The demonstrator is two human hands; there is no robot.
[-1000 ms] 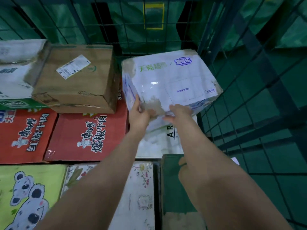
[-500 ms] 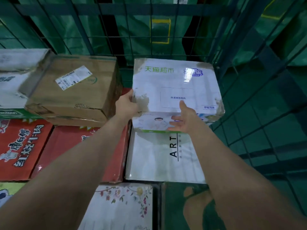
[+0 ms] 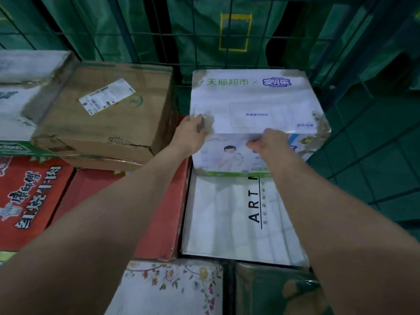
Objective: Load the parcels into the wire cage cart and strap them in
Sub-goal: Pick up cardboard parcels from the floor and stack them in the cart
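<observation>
Now atop the flat white box [image 3: 227, 212] in the cart's [image 3: 124, 30] back corner, the white parcel [image 3: 254, 103], gripped at its near corner by the left hand [image 3: 191, 130] and front edge by the right hand [image 3: 270, 142], could slide forward if released askew.

Left hand [image 3: 190, 131], right hand [image 3: 270, 143] — extended forward, gripping.

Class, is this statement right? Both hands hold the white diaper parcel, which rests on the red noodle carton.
No. The head view shows the left hand and right hand holding the white diaper parcel, but it rests on the white ART box, not the red carton.
</observation>
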